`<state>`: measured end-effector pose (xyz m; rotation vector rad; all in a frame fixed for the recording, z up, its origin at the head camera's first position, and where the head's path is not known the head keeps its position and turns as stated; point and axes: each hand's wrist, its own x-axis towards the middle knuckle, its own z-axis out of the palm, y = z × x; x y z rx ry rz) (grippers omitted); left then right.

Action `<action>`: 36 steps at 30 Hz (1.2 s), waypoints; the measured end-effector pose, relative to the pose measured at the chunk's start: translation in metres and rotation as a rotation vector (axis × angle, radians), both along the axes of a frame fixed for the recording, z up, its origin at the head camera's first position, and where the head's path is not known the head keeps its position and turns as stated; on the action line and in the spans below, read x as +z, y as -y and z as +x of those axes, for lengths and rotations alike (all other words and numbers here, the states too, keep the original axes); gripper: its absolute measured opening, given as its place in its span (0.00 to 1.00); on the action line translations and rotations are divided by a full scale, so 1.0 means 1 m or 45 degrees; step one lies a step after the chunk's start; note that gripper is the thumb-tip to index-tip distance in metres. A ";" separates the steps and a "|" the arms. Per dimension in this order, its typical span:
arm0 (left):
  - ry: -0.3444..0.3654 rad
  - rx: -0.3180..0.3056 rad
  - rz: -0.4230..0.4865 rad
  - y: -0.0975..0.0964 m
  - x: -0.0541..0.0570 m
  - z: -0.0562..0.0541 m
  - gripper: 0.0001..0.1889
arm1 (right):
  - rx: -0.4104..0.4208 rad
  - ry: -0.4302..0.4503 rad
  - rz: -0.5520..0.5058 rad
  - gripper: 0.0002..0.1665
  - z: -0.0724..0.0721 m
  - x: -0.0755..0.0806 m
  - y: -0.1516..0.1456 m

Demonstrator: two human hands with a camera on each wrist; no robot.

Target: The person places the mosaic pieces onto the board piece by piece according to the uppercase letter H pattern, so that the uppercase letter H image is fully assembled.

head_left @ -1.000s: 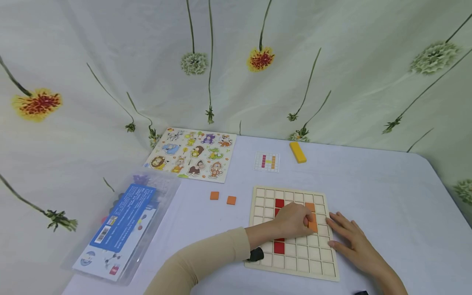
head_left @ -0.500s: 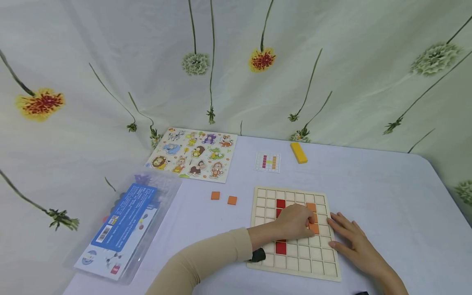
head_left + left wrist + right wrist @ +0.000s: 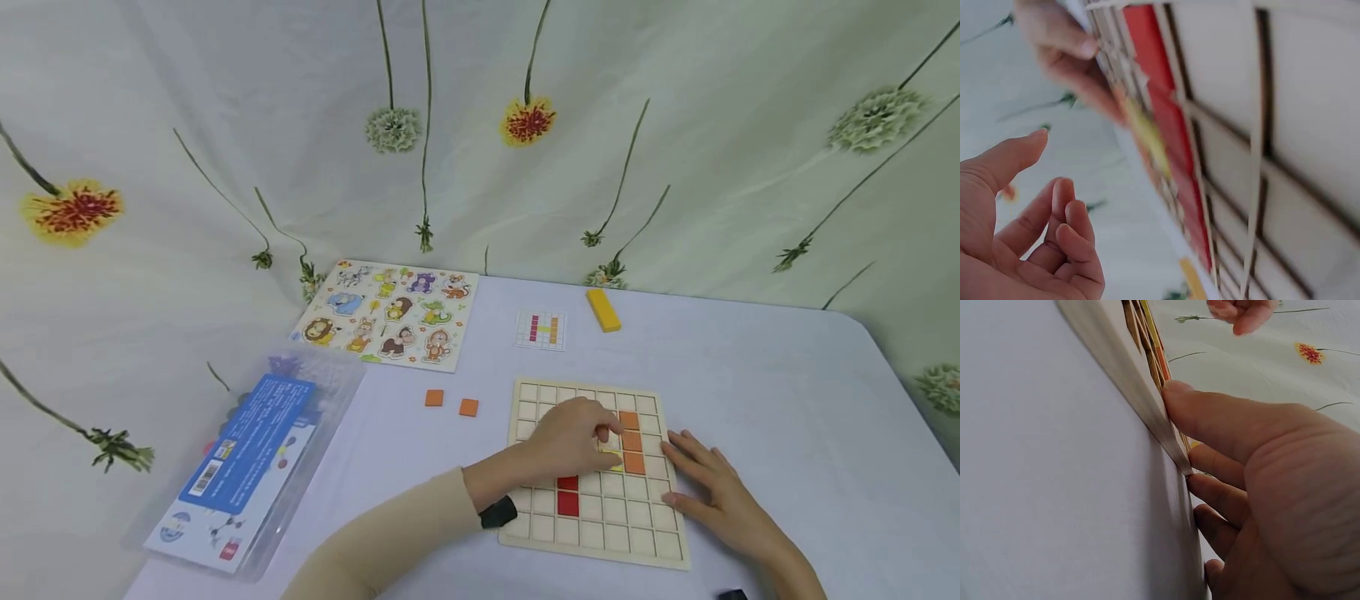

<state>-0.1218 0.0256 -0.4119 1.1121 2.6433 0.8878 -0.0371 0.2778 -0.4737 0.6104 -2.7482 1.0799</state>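
A wooden grid board (image 3: 633, 550) lies on the table. Red tiles (image 3: 567, 503) form one column on it, partly hidden by my left hand (image 3: 566, 442). Across from them, orange tiles (image 3: 632, 441) fill several squares, with a yellow tile (image 3: 617, 467) just beside them. My left hand hovers over the board, thumb apart from loosely bent fingers; the left wrist view shows nothing between the thumb (image 3: 1022, 153) and fingers. My right hand (image 3: 708, 487) rests at the board's right edge. In the right wrist view, its thumb (image 3: 1210, 415) touches the board's rim.
Two loose orange tiles (image 3: 434, 397) lie left of the board. Behind it are a small pattern card (image 3: 542, 330) and a yellow block (image 3: 603, 311). An animal puzzle board (image 3: 386, 317) and a clear plastic case (image 3: 247, 454) occupy the left side.
My left hand has drawn back leftward from the orange tiles, and its thumb and fingers have parted. The yellow tile now shows on the board. My right hand stays at the edge.
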 end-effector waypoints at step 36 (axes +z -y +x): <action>0.331 0.778 0.203 0.164 -0.035 -0.032 0.18 | -0.097 0.001 0.034 0.44 0.002 -0.002 0.007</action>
